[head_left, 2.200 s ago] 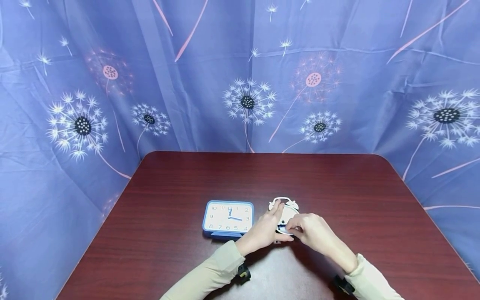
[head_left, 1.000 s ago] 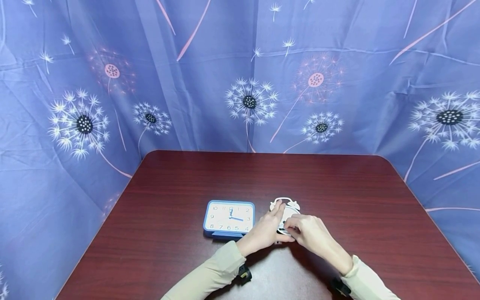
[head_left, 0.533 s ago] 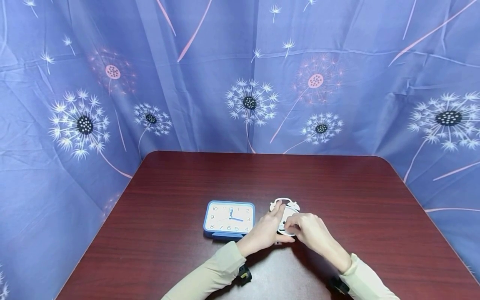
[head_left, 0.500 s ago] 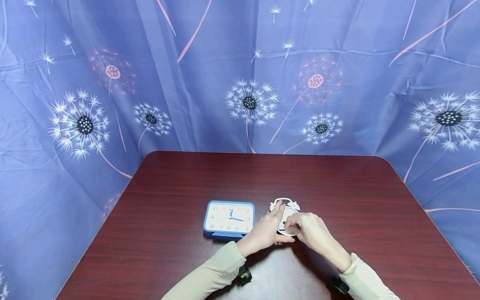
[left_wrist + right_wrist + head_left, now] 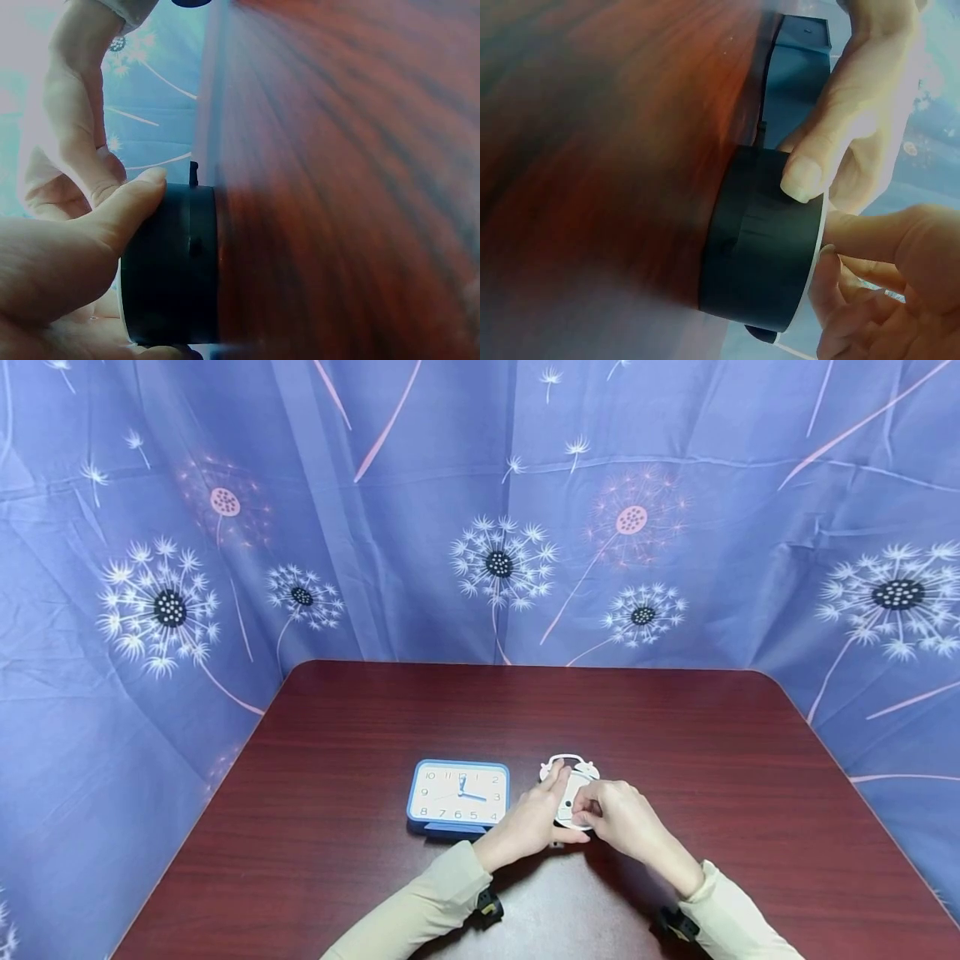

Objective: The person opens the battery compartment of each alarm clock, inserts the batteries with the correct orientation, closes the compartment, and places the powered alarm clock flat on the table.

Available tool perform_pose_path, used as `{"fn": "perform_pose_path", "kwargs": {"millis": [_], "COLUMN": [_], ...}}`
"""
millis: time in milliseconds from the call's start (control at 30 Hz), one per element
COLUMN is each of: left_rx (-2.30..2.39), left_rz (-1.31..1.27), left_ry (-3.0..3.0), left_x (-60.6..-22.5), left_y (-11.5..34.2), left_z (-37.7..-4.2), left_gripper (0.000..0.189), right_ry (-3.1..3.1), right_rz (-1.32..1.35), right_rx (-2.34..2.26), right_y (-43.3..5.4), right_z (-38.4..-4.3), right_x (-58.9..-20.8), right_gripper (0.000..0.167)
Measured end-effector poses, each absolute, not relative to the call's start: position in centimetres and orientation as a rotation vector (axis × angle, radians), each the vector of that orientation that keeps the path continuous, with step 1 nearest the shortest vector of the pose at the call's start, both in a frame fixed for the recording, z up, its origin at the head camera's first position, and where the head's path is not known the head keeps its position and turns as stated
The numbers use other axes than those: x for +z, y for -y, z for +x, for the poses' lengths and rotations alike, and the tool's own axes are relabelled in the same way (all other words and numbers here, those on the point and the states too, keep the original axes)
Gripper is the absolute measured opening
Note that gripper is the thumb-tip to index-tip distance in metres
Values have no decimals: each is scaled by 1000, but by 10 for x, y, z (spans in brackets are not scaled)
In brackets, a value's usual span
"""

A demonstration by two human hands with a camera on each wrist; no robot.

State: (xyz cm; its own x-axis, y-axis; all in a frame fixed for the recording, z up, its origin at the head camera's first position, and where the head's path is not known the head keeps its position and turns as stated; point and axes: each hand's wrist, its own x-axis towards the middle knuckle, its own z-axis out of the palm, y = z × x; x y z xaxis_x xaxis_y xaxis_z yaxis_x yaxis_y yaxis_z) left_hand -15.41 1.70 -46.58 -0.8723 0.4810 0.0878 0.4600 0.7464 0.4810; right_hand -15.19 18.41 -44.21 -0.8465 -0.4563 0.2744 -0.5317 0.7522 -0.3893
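A white twin-bell alarm clock (image 5: 576,787) lies flat on the table, its handle and bells away from me. A dark round spot and a pale panel show on its upward side. My left hand (image 5: 532,820) grips the clock's left side, thumb (image 5: 142,196) on the near side wall and fingers along the far part. My right hand (image 5: 621,818) bends over the lower right of the clock, thumb and forefinger close together at its upper surface; I cannot tell whether they pinch a small piece. In the right wrist view the clock's side wall (image 5: 757,240) looks dark with a white rim.
A blue rectangular clock (image 5: 457,793) with a white dial stands left of my left hand, close to the wrist. The dark red wooden table (image 5: 360,710) ends at rounded far corners. Blue dandelion-print curtains (image 5: 420,527) hang behind it and along both sides.
A dark slot with blue in the lower part of the alarm clock, visible 2.2 s ago, now appears pale and flush. My right fingertips have shifted slightly; the left hand keeps its grip.
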Motion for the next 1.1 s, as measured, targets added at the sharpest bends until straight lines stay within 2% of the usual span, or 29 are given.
{"fn": "perform_pose_path", "kwargs": {"millis": [267,667,1100], "left_rx": [752,714,718], "left_rz": [779,800,809], "left_ry": [-2900,-2912,-2913], "left_x": [-465,-468,-468], "left_y": [-17,-18,-17], "left_z": [-155,-155,-155], "left_gripper": [99,100,99], "right_ry": [2784,2422,2413], "right_rz": [757,969,1002], "right_rx": [536,84,9], "right_y": [-180,-178,-179], "right_z": [-145,-140,-140], "right_x": [-441,-449,-449], "right_gripper": [24,33,30]}}
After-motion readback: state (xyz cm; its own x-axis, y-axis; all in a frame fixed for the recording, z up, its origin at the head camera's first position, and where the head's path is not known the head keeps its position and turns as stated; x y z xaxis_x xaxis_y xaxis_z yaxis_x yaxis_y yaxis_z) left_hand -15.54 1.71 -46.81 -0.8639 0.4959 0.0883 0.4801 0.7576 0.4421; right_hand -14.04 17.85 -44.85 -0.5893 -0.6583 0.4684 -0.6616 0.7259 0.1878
